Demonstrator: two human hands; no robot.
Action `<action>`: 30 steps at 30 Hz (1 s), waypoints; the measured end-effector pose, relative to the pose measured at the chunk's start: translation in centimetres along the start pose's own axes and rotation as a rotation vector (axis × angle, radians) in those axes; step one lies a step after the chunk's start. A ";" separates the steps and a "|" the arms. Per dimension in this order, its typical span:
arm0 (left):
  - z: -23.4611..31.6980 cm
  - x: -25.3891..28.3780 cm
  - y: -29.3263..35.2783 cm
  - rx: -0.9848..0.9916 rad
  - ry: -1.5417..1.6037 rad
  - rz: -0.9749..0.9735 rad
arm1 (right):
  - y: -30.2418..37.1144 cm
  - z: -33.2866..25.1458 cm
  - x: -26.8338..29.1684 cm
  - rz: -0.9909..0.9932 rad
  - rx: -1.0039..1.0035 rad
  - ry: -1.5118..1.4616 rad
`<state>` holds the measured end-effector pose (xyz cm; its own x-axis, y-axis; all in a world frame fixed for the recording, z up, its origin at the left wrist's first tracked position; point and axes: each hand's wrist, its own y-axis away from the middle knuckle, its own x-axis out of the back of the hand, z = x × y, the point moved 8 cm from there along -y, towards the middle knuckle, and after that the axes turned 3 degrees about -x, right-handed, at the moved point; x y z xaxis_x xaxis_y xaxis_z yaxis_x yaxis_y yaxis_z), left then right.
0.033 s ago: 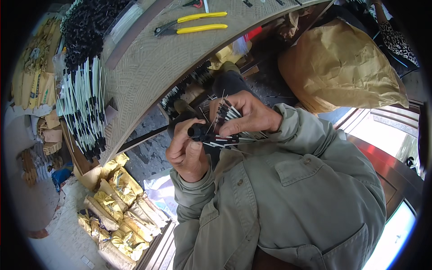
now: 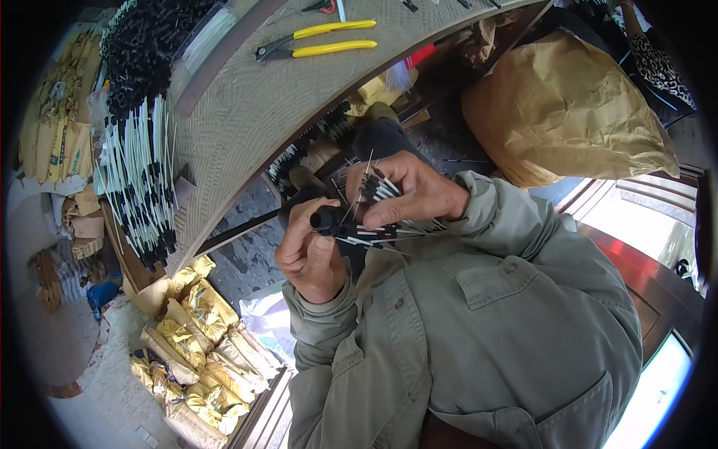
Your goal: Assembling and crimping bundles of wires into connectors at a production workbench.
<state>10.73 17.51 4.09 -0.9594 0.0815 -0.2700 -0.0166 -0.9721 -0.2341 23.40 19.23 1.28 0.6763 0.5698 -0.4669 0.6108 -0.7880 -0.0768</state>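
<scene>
In front of my chest, my left hand is closed round a black tubular hub, its thumb pressing the side and its round end showing. Thin pale rods with black joints run from the hub toward my right sleeve. They look like umbrella ribs. My right hand pinches a bundle of these ribs between thumb and fingers, just right of the hub. One thin bare wire sticks up beside its fingers. Where the ribs meet the hub is partly covered by my fingers.
Yellow-handled cutters lie on the patterned table. At its left are a pile of small black parts and a stack of similar ribs. Wrapped bundles fill the lower left. A large brown paper sack stands right.
</scene>
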 end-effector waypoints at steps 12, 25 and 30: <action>-0.2 0.8 0.2 0.055 0.050 0.019 | 0.4 -0.7 0.0 0.100 0.009 0.076; -0.5 -0.9 -1.3 0.085 0.113 -0.340 | -0.3 0.5 -0.9 -0.004 -0.123 -0.242; 0.0 -1.3 -1.2 0.100 0.137 -0.363 | -0.1 0.4 -1.5 -0.107 -0.143 -0.241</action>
<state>11.96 18.57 4.67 -0.8400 0.4453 -0.3099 -0.3813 -0.8910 -0.2466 22.15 18.39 1.64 0.4978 0.5629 -0.6597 0.7369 -0.6757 -0.0205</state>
